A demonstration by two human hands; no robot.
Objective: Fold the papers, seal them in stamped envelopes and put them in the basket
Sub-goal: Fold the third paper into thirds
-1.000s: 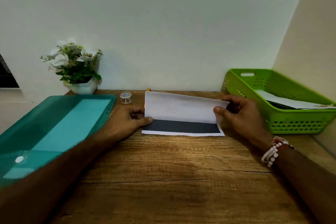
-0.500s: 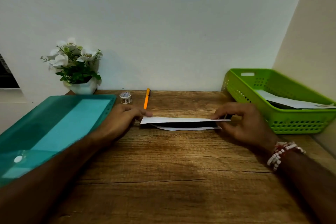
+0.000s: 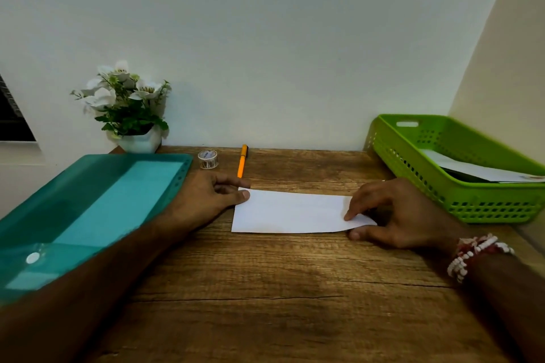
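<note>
Wooden tabletop (image 3: 265,289): paper (image 3: 292,214) flat mid-frame, left hand (image 3: 206,197) fingers pinching its left corner, right hand (image 3: 395,215) fingers pinching its right end. Basket (image 3: 486,206) at right holds envelopes (image 3: 472,169); this one looks mid-fold, sealing and drop-off left.

- A white envelope (image 3: 290,212) lies flat in the middle of the table (image 3: 265,289).
- The left hand (image 3: 206,197) holds its left end, thumb on the far left corner.
- The right hand (image 3: 392,215) pinches its near right corner, forefinger above, thumb below.
- A pen (image 3: 242,160) and a tape roll (image 3: 208,159) lie by the far edge.
- A teal folder (image 3: 88,200) covers the left edge.
- A green basket (image 3: 472,203) at the far right corner holds white papers (image 3: 477,169).
</note>
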